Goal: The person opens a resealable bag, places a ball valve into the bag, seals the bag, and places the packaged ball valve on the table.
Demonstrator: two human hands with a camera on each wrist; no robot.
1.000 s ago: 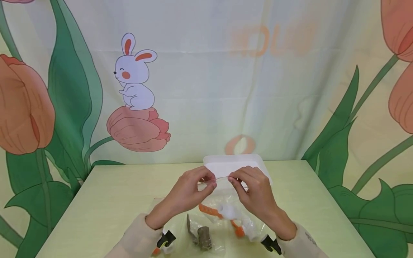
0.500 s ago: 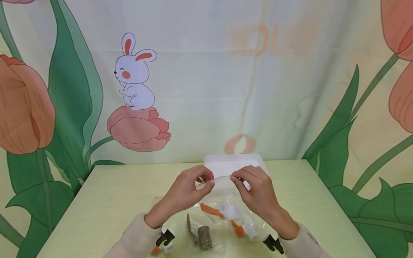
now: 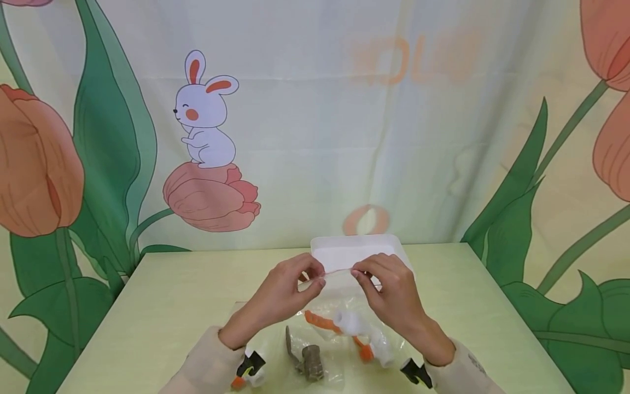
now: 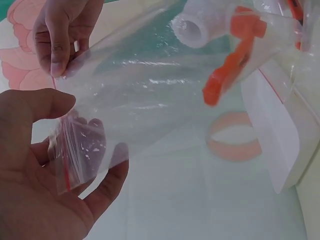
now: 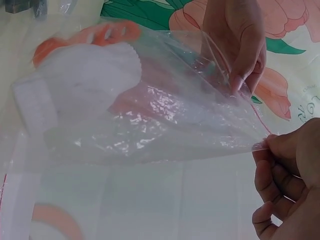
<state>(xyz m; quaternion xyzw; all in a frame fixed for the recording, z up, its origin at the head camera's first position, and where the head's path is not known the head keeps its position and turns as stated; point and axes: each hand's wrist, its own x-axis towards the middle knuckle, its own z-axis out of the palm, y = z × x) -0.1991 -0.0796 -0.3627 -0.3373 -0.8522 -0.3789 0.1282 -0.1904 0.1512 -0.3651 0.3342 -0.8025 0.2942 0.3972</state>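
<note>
A clear zip bag [image 4: 145,105] with a red seal line is held up between both hands. My left hand [image 3: 287,287] pinches one end of its mouth between thumb and fingers, and the bag's corner shows over the fingers in the left wrist view. At the opposite end of the mouth, my right hand [image 3: 389,287] pinches the edge with thumb and forefinger. Inside the bag is a white plastic fitting [image 4: 202,22] with an orange handle [image 4: 227,75], resembling a valve. The seal line runs nearly straight between the two hands.
Behind the hands stands a white tray [image 3: 339,250]. Nearer me, a grey-brown cylindrical fitting [image 3: 312,362] lies in clear plastic. More orange [image 3: 364,349] and white parts lie in clear plastic to the right, and another orange piece [image 3: 238,382] is by the left wrist.
Both hands keep their hold on the bag's mouth. The left hand has shifted slightly left and the right slightly right, so the stretch of edge between them is longer.
</note>
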